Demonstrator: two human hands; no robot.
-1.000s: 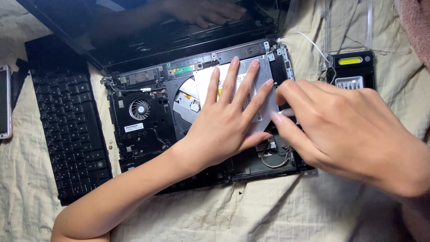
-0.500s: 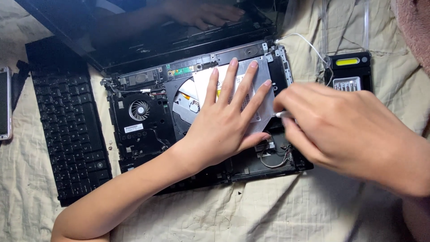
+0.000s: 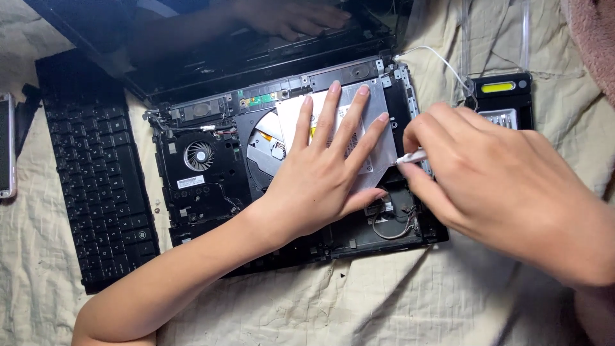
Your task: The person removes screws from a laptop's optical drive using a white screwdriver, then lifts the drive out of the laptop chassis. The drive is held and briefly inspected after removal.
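- A thin white tool (image 3: 413, 156) is pinched in the right hand (image 3: 506, 192), now lifted slightly along the opened laptop's (image 3: 211, 192) right edge.
- The silver optical drive (image 3: 384, 138) stays pressed under the flat, open left hand (image 3: 320, 182), holding nothing.
- The detached keyboard (image 3: 96, 186) lies at the cloth's (image 3: 359, 301) left edge.

Left hand (image 3: 320, 179) flat with spread fingers on the silver optical drive (image 3: 384, 150) of an opened laptop base (image 3: 211, 192), right hand (image 3: 506, 186) pinching a thin white tool (image 3: 411, 156) beside it, detached black keyboard (image 3: 96, 179) at left, beige cloth (image 3: 359, 301) beneath
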